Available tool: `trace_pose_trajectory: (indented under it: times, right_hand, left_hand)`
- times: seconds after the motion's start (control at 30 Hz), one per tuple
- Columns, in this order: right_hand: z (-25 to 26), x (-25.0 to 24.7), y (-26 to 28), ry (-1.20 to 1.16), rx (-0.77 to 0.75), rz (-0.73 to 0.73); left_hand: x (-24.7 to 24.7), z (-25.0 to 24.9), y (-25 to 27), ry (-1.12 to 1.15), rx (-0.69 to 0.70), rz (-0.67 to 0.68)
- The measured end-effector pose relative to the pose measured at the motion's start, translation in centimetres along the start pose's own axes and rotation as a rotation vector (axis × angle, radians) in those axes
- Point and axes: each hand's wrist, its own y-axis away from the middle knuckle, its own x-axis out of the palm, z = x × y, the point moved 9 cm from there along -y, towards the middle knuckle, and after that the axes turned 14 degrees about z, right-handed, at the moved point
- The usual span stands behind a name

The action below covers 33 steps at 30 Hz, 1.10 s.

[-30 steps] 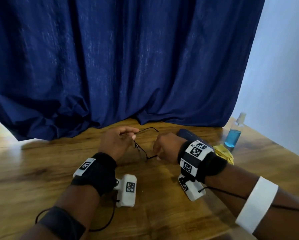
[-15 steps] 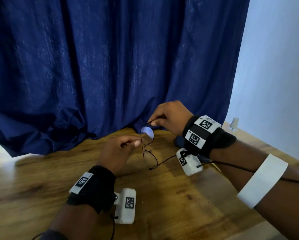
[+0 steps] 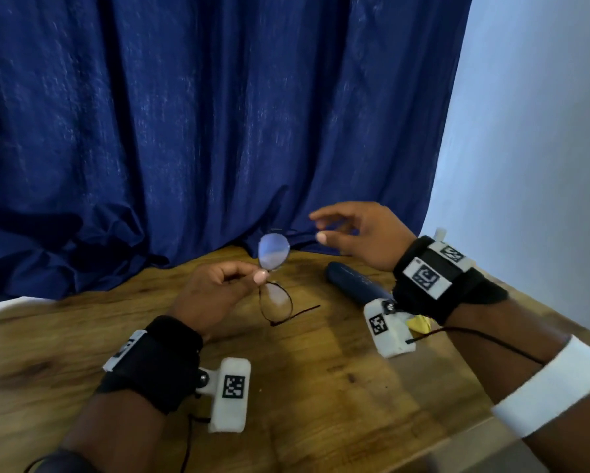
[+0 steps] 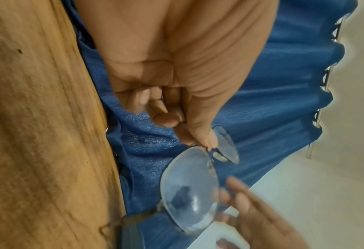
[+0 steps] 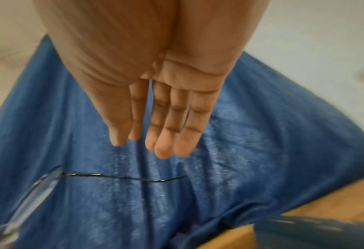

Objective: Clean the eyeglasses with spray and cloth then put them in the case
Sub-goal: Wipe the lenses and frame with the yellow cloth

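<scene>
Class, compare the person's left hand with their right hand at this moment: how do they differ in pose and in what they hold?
The left hand pinches the eyeglasses at the bridge; the right hand holds nothing. The left hand's fingers curl; the right hand's fingers lie nearly straight. The right hand is higher, nearer the curtain. Both wear black wrist straps.

Left hand [image 4: 168, 70] pinches the eyeglasses [image 4: 189, 188] bridge; blurred fingers [image 4: 240, 202], perhaps the right's, nearby

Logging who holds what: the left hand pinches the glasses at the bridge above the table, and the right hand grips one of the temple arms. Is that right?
Not quite. The left hand does pinch the glasses at the bridge above the table, but the right hand is open and grips nothing: the right wrist view shows straight fingers clear of the temple arm.
</scene>
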Motion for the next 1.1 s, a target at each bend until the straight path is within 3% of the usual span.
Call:
trace_pose_trajectory:
  times: [0.13, 0.3, 0.5, 0.6, 0.7, 0.77, 0.87, 0.97, 1.1]
  right_hand:
    - [-8.1, -0.6, 4.9, 0.053, 0.287, 0.04]
    - [-14.7, 1.9, 8.4, 0.202, 0.637, 0.325]
    - [-17.9, 3.0, 8.9, 0.253, 0.791, 0.414]
    - [-17.5, 2.7, 8.9, 0.31, 0.753, 0.418]
    - [-15.4, -1.4, 8.6, 0.268, 0.632, 0.187]
    - [-13.1, -4.1, 8.6, 0.054, 0.532, 0.01]
    - [-9.3, -5.5, 7.8, -0.506, 0.354, -0.152]
    - [-6.5, -3.9, 5.3, -0.918, 0.2, -0.152]
    - [-4.9, 0.5, 1.0, -1.075, 0.1, -0.095]
  left_hand:
    - [-0.3, 0.8, 0.1, 0.035, -0.022, -0.048]
    - [-0.3, 0.7, 0.4, 0.115, -0.026, -0.117]
    - [-0.7, 1.1, 0.7, 0.16, -0.032, -0.171]
    - [-0.6, 0.7, 0.8, 0.155, -0.032, -0.17]
    - [-0.9, 0.7, 0.6, 0.175, -0.023, -0.182]
    - [-0.9, 0.8, 0.7, 0.172, -0.025, -0.187]
    - [-1.1, 1.1, 0.7, 0.208, -0.028, -0.199]
    - [-1.3, 1.1, 0.6, 0.253, -0.036, -0.204]
    - [-1.9, 1.8, 0.8, 0.303, -0.051, -0.22]
